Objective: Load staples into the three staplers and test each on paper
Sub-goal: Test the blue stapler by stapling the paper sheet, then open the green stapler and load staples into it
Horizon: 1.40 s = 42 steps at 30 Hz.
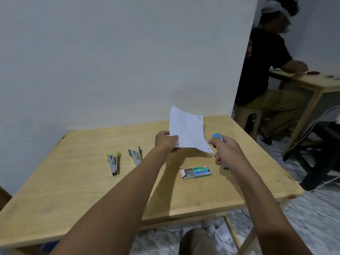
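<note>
Both hands meet mid-frame: left hand pinches the paper while right hand, clamped round the blue stapler, should bite squarely on, seemingly, its lower-right corner.

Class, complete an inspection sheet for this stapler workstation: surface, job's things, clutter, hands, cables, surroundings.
Surface: wooden table.
Job's things: yellow stapler and teal stapler lie opened on it; staple box open.
Clutter: paper scraps on the floor.
Hands: left hand pinches the paper sheet; right hand grips the blue stapler.
Cables: white cable at right, off the table.
Surroundings: white wall; another person seated at a second table.
</note>
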{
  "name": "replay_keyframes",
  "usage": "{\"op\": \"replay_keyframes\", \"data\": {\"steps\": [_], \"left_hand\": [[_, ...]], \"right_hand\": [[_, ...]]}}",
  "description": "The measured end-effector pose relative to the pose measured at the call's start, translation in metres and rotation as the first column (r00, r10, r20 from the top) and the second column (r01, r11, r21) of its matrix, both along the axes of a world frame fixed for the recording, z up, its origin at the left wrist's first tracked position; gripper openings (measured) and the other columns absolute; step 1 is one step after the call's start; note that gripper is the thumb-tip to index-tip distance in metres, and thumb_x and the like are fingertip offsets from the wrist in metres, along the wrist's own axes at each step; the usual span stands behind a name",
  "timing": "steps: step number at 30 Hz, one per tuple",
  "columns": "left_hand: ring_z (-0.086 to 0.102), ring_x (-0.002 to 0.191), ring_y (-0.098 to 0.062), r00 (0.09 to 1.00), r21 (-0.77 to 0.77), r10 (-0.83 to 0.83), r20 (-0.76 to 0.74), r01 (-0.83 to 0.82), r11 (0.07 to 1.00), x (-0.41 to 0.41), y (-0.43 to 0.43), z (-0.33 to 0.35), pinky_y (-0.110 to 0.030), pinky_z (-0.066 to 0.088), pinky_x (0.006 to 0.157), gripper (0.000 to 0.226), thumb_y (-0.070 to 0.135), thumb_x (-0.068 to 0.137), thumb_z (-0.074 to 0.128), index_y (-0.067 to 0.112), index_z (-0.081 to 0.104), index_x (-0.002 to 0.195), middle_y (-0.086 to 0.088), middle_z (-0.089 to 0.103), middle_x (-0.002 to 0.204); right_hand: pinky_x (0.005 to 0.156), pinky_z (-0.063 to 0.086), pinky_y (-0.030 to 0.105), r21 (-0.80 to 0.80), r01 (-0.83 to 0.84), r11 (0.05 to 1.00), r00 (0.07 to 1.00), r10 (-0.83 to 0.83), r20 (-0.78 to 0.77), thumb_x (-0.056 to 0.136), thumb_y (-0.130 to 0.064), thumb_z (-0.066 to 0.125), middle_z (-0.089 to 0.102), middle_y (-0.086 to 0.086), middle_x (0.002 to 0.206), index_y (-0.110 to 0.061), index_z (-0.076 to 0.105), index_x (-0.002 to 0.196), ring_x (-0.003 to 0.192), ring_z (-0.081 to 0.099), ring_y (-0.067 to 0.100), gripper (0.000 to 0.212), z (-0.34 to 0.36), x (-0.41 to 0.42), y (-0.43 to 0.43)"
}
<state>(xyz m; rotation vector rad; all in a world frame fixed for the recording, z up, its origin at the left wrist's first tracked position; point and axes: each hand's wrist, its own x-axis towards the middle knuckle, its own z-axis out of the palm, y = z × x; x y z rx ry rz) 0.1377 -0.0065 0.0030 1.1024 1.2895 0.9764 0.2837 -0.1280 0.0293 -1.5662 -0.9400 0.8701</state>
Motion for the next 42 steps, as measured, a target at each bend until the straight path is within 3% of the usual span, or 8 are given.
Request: {"op": "replay_keyframes", "data": {"steps": [6, 13, 19, 25, 28, 31, 37, 42], "left_hand": [[0.059, 0.094, -0.026, 0.985, 0.060, 0.041, -0.165, -0.031, 0.998, 0.054, 0.035, -0.013, -0.030, 0.047, 0.063, 0.055, 0.006, 0.091, 0.054, 0.012, 0.033, 0.141, -0.013, 0.056, 0.122], [0.054, 0.109, -0.024, 0.921, 0.142, 0.066, -0.384, -0.011, 0.990, 0.081, 0.057, -0.024, -0.026, 0.039, 0.080, 0.038, 0.012, 0.094, 0.051, 0.007, 0.045, 0.132, -0.009, 0.052, 0.133], [0.047, 0.119, -0.028, 0.437, 0.129, 0.003, -0.899, 0.258, 0.958, 0.073, 0.063, -0.032, -0.035, 0.033, 0.095, 0.037, 0.037, 0.092, 0.050, 0.013, 0.056, 0.120, -0.007, 0.054, 0.126], [0.040, 0.125, -0.030, 0.545, 0.246, 0.036, -0.838, 0.318, 0.915, 0.018, 0.039, -0.032, -0.039, 0.037, 0.098, 0.052, 0.048, 0.091, 0.053, 0.020, 0.052, 0.135, -0.011, 0.045, 0.134], [0.042, 0.116, -0.031, 0.395, 0.427, 0.301, -0.868, 0.285, 0.858, -0.028, 0.007, -0.038, -0.041, 0.038, 0.094, 0.052, 0.047, 0.092, 0.047, 0.016, 0.050, 0.134, -0.013, 0.045, 0.130], [0.042, 0.115, -0.034, 0.258, 0.369, 0.316, -0.913, 0.190, 0.910, -0.069, -0.016, -0.051, -0.042, 0.039, 0.094, 0.059, 0.052, 0.091, 0.045, 0.012, 0.041, 0.134, -0.017, 0.039, 0.132], [0.055, 0.100, -0.031, 0.446, 0.448, 0.362, -0.819, 0.100, 0.889, -0.091, -0.033, -0.072, -0.039, 0.044, 0.080, 0.035, 0.032, 0.093, 0.047, 0.009, 0.054, 0.118, -0.014, 0.054, 0.115], [0.054, 0.082, -0.027, 0.550, 0.514, 0.411, -0.727, 0.040, 0.857, -0.095, -0.033, -0.074, -0.039, 0.044, 0.070, 0.021, 0.021, 0.085, 0.048, 0.010, 0.059, 0.100, -0.009, 0.059, 0.089]], "right_hand": [[0.052, 0.033, 0.032, 0.028, -0.008, 1.000, 1.000, 0.007, 0.016, 0.091, -0.021, 0.058, 0.041, 0.002, 0.069, -0.020, 0.061, 0.100, 0.056, 0.036, 0.017, 0.010, 0.004, 0.028, 0.020], [0.055, 0.035, 0.033, 0.038, -0.004, 0.999, 1.000, 0.005, -0.012, 0.093, -0.024, 0.059, 0.050, 0.005, 0.081, -0.028, 0.062, 0.100, 0.057, 0.038, 0.017, 0.009, -0.001, 0.041, 0.032], [0.052, 0.033, 0.031, 0.030, -0.030, 0.999, 1.000, 0.030, -0.001, 0.093, -0.024, 0.061, 0.044, 0.004, 0.070, -0.031, 0.061, 0.095, 0.054, 0.037, 0.016, 0.007, -0.004, 0.035, 0.036], [0.058, 0.033, 0.037, 0.017, -0.064, 0.998, 0.998, 0.063, 0.031, 0.091, -0.023, 0.060, 0.041, 0.009, 0.068, -0.012, 0.060, 0.103, 0.062, 0.038, 0.024, 0.017, -0.008, 0.022, 0.026], [0.062, 0.033, 0.037, -0.008, -0.077, 0.997, 0.996, 0.077, 0.033, 0.088, -0.021, 0.059, 0.042, 0.010, 0.067, -0.001, 0.054, 0.109, 0.067, 0.038, 0.024, 0.029, -0.014, 0.012, 0.024], [0.062, 0.035, 0.036, -0.061, -0.136, 0.989, 0.990, 0.139, 0.034, 0.087, -0.021, 0.059, 0.045, 0.003, 0.060, -0.003, 0.058, 0.093, 0.065, 0.043, 0.023, 0.019, -0.022, -0.008, 0.028], [0.059, 0.040, 0.029, -0.177, -0.305, 0.936, 0.893, 0.346, 0.287, 0.087, -0.022, 0.060, 0.055, 0.006, 0.070, -0.015, 0.050, 0.081, 0.062, 0.051, 0.018, 0.014, -0.033, -0.058, 0.067], [0.048, 0.030, 0.026, -0.166, -0.189, 0.968, 0.761, 0.252, 0.597, 0.089, -0.026, 0.059, 0.048, -0.002, 0.079, -0.014, 0.049, 0.083, 0.055, 0.044, 0.011, 0.016, -0.045, -0.079, 0.117]]}}
